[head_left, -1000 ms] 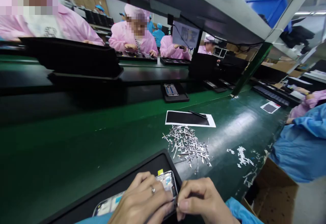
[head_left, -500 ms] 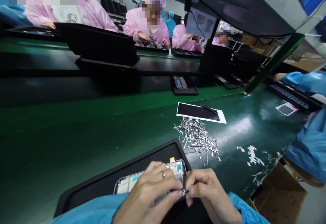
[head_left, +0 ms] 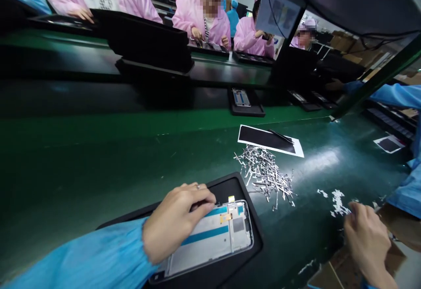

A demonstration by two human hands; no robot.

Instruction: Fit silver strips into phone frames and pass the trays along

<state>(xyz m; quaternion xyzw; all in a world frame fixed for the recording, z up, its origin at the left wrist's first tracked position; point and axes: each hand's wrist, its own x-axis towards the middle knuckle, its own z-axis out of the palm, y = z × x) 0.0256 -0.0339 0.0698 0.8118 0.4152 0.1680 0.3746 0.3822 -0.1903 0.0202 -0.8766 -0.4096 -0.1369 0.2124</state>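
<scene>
A silver phone frame (head_left: pixel 210 245) with blue strips lies face up in a black tray (head_left: pixel 255 254). My left hand (head_left: pixel 179 219), ring on one finger, rests over the frame's far edge with its fingers curled together. Whatever its fingertips pinch is too small to make out. Off to the right, my right hand (head_left: pixel 366 234) is beside a small heap of white scraps (head_left: pixel 338 201) near the bench edge. Its fingers are bent closed, and their tips are partly hidden, so I cannot see what is between them. A yellow tab (head_left: pixel 231 199) sticks up from the frame.
Beyond the tray spreads a pile of thin metallic strips (head_left: pixel 268 170). Black tweezers (head_left: pixel 279 136) lie on a white-edged black sheet (head_left: pixel 259 138). Another tray (head_left: pixel 256 110) holds a phone frame (head_left: pixel 241 98). A co-worker's blue sleeve (head_left: pixel 394 96) reaches in at right.
My right hand has left the phone frame and moved right to the white scraps. My left hand has shifted to the frame's far edge, uncovering more of it. The camera view has shifted.
</scene>
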